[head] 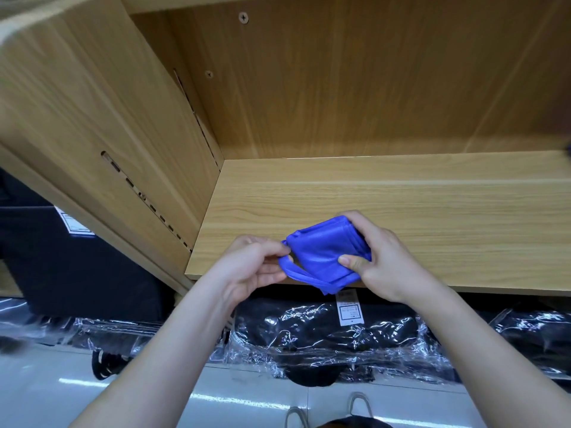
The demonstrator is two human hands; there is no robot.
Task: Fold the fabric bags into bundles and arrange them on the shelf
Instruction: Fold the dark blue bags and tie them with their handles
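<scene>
Our right grip (383, 261) curls round the folded blue fabric bag (321, 251), with the thumb pressed on its near face and the fingers wrapped over the far edge. Just left of it, our left grip (253, 267) pinches the bundle's corner, where a narrow, flat strap (296, 274) loops out. The bag is a soft, matte, creased wad, held just above the front edge of the pale wood-grain shelf (401, 193). Below both grips lie black goods in crinkled glossy wrap (324, 338), one with a white paper tag (348, 308), on a shiny floor (247, 406).
</scene>
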